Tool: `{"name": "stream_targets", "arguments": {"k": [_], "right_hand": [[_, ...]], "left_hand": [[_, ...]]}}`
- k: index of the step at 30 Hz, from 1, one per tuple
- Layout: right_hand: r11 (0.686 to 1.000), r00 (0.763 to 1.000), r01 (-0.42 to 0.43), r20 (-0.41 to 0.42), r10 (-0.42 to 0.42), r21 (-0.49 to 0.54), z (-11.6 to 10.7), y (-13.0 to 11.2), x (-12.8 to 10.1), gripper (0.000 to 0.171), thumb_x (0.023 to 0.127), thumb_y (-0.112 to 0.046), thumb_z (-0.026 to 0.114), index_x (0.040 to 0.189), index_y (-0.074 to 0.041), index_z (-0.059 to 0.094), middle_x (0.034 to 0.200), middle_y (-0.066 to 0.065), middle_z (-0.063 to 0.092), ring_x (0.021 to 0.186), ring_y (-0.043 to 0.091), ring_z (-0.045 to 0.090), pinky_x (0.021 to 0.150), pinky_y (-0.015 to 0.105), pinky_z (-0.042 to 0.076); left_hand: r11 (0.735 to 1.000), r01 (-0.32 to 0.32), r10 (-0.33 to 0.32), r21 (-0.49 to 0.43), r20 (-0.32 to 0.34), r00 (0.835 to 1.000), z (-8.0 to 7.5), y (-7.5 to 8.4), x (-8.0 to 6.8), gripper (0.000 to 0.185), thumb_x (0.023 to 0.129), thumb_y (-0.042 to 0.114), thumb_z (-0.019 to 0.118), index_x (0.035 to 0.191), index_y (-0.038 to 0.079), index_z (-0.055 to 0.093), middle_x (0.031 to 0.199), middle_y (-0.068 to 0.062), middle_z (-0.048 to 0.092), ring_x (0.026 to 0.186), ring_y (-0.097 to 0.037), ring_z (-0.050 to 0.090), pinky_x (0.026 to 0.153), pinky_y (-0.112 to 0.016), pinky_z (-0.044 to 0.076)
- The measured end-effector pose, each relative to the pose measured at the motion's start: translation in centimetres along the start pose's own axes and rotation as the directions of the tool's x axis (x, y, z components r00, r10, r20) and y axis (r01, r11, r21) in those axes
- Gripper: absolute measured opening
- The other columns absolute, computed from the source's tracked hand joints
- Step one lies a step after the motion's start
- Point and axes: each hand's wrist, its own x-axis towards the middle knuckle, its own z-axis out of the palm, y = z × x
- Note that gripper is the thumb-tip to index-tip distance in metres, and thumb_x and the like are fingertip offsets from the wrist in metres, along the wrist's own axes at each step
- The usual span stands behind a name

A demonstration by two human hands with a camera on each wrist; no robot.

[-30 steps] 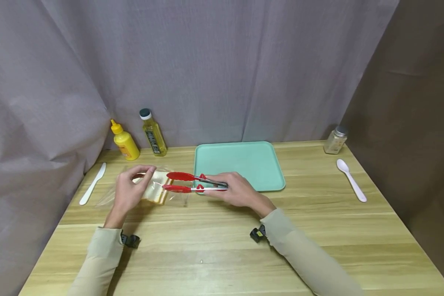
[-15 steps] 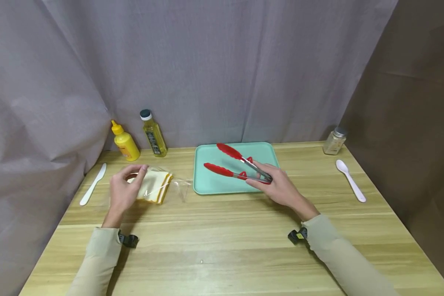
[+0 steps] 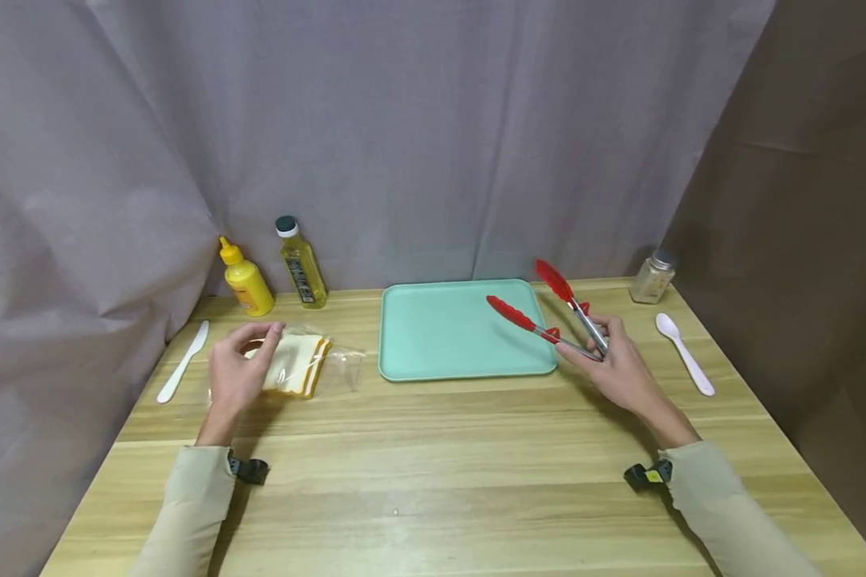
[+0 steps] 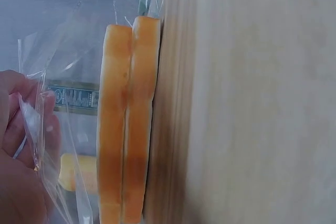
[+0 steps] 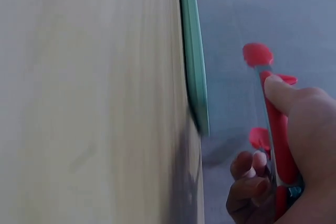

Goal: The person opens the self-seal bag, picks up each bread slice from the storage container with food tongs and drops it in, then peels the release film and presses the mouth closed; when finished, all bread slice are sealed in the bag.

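My left hand point(image 3: 260, 349) pinches the rim of a clear plastic bag point(image 3: 339, 365) that lies on the wooden table point(image 3: 433, 473) left of the tray. Two bread slices point(image 3: 299, 365) lie in it. The left wrist view shows the bread slices point(image 4: 128, 124) edge-on, stacked on the wood, with the bag film point(image 4: 52, 77) caught by my left hand point(image 4: 23, 145). My right hand point(image 3: 597, 344) grips red tongs point(image 3: 541, 308) by their metal end. Their arms are spread and empty, raised over the right edge of the mint-green tray point(image 3: 455, 336). The right wrist view shows the tongs point(image 5: 275, 124), my right hand point(image 5: 283, 166) and the tray's edge point(image 5: 194, 77).
A yellow squeeze bottle point(image 3: 245, 280) and an oil bottle point(image 3: 301, 264) stand at the back left, with a white plastic knife point(image 3: 183, 361) near the left edge. At the right lie a white spoon point(image 3: 684, 351) and a small jar point(image 3: 653, 275). Grey curtain closes off the back.
My right hand carried the empty tongs from the bag's mouth rightward across the tray to its right edge, lifting their tips. My left hand kept its hold on the bag.
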Motion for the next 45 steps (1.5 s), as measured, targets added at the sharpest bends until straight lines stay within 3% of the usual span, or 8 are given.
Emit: {"name": "stream_targets", "arguments": {"k": [9,16,22,25,31,35,45], "right_hand": [[0.990,0.994,-0.107,-0.041,0.104,-0.093,-3.1,1.9,-0.8,0.078,0.101,-0.054,0.073,0.140,0.006,0.042,0.090,0.009,0.052,0.067,0.014,0.047,0.055,0.030,0.042],[0.963,0.987,-0.157,-0.069,0.145,-0.219,-4.3,2.7,-0.7,0.087,0.102,-0.057,0.070,0.144,0.013,0.041,0.086,0.009,0.052,0.075,0.024,0.052,0.058,0.032,0.040],[0.953,0.984,-0.179,-0.041,0.174,-0.244,-4.4,3.5,-0.3,0.087,0.104,-0.056,0.067,0.140,0.018,0.041,0.087,0.012,0.051,0.073,0.027,0.053,0.058,0.034,0.040],[0.929,0.976,-0.209,-0.010,0.216,-0.305,-4.5,3.6,-0.1,0.085,0.101,-0.064,0.067,0.128,0.015,0.047,0.089,0.015,0.050,0.073,0.028,0.052,0.057,0.034,0.040],[0.840,0.945,-0.275,0.032,0.327,-0.468,-5.0,2.8,0.0,0.086,0.086,-0.085,0.068,0.099,-0.002,0.049,0.082,0.013,0.050,0.067,0.028,0.051,0.052,0.038,0.037],[0.827,0.931,-0.297,0.048,0.362,-0.477,-4.9,2.8,0.2,0.088,0.081,-0.087,0.072,0.096,-0.004,0.049,0.080,0.012,0.051,0.063,0.027,0.051,0.051,0.037,0.038],[0.826,0.915,-0.325,0.069,0.398,-0.460,-4.9,2.5,0.4,0.092,0.080,-0.088,0.071,0.101,-0.002,0.047,0.084,0.014,0.050,0.064,0.027,0.052,0.052,0.038,0.039]], "left_hand": [[0.999,0.030,-0.030,0.018,-0.017,0.999,0.1,0.7,-0.3,0.019,0.103,0.015,0.076,0.107,-0.002,0.082,0.111,-0.023,0.081,0.090,0.012,0.067,0.085,-0.007,0.056],[1.000,0.016,-0.016,0.005,0.012,1.000,-0.1,0.5,-0.1,0.017,0.102,0.019,0.079,0.107,0.004,0.084,0.112,-0.018,0.082,0.092,0.011,0.068,0.085,-0.008,0.057],[1.000,-0.001,0.001,-0.001,0.019,1.000,-0.1,0.5,-0.1,0.016,0.101,0.019,0.079,0.105,0.004,0.084,0.109,-0.017,0.083,0.090,0.009,0.069,0.083,-0.007,0.057],[1.000,0.000,0.000,0.003,0.018,1.000,-0.1,0.5,-0.2,0.017,0.101,0.018,0.079,0.105,0.002,0.084,0.109,-0.017,0.083,0.089,0.009,0.069,0.083,-0.007,0.057],[1.000,0.001,0.000,-0.012,0.027,1.000,0.1,0.3,-0.3,0.017,0.102,0.018,0.078,0.105,0.003,0.084,0.108,-0.019,0.083,0.089,0.009,0.070,0.084,-0.008,0.058],[1.000,0.016,-0.016,-0.003,0.038,0.999,0.2,0.4,-0.4,0.018,0.102,0.021,0.078,0.105,0.004,0.084,0.108,-0.018,0.083,0.088,0.008,0.070,0.083,-0.009,0.058],[1.000,0.017,-0.017,0.009,0.046,0.999,0.2,0.5,-0.4,0.020,0.102,0.024,0.078,0.107,0.005,0.084,0.112,-0.019,0.082,0.090,0.008,0.070,0.084,-0.008,0.057]]}}
